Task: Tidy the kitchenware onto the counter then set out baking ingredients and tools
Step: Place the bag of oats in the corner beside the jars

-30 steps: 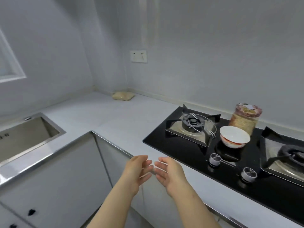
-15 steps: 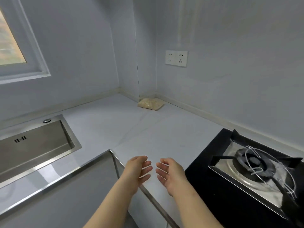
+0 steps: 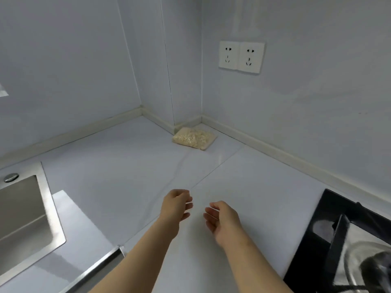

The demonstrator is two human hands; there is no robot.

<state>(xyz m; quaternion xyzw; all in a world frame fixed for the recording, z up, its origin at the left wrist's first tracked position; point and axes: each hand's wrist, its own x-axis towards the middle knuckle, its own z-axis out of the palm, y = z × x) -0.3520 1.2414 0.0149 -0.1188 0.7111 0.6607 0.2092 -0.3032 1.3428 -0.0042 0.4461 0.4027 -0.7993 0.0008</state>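
A clear bag of pale yellow grains (image 3: 194,138) lies flat on the white counter (image 3: 127,170), tucked into the far corner against the wall. My left hand (image 3: 175,205) and my right hand (image 3: 222,220) hover side by side over the middle of the counter, well short of the bag. Both hold nothing, and their fingers are loosely curled. The two palms face each other with a small gap between them.
A steel sink (image 3: 23,220) is set into the counter at the left. The black gas hob (image 3: 347,242) with its burner grate fills the lower right corner. A double wall socket (image 3: 241,57) sits above the counter on the right wall.
The view has swung left and moved closer to the corner; the bowl, jar and most of the hob have left the frame. Both hands have reached forward over the counter and drifted slightly apart.
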